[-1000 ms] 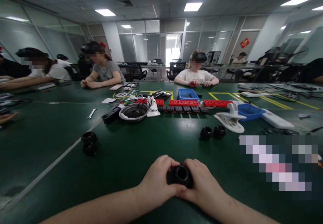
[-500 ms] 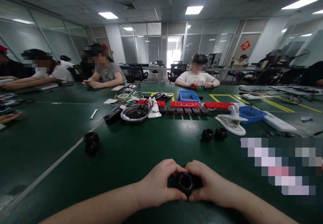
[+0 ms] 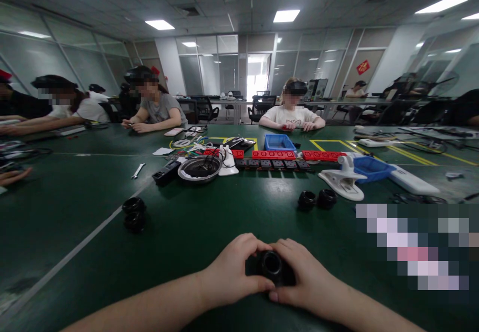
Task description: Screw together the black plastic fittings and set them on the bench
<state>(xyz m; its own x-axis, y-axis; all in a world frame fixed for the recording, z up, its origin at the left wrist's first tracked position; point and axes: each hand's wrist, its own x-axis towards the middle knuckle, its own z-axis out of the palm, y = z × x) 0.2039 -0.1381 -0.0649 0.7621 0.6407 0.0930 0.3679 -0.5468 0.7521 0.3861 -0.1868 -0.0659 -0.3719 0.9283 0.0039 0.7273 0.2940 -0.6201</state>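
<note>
Shows the same green surface [image 3: 224, 212] as half a second back, view barely shifted. Finds both hands slightly higher and further left in view than then, the right wrapped lower round its load. Brings left hand [image 3: 230, 272] and right hand [image 3: 305, 277] together low at centre, close over the surface. Clasps a black ring-shaped fitting [image 3: 271, 263] between them, bore facing the camera. Curls left fingers [image 3: 254, 246] over its top and left side, right fingers [image 3: 290, 246] over its top right, thumb beneath; closed snugly, no gap showing. Leaves two pairs of black fittings, left pair [image 3: 133, 214] and right pair [image 3: 317, 199], lying well apart from the hands.
</note>
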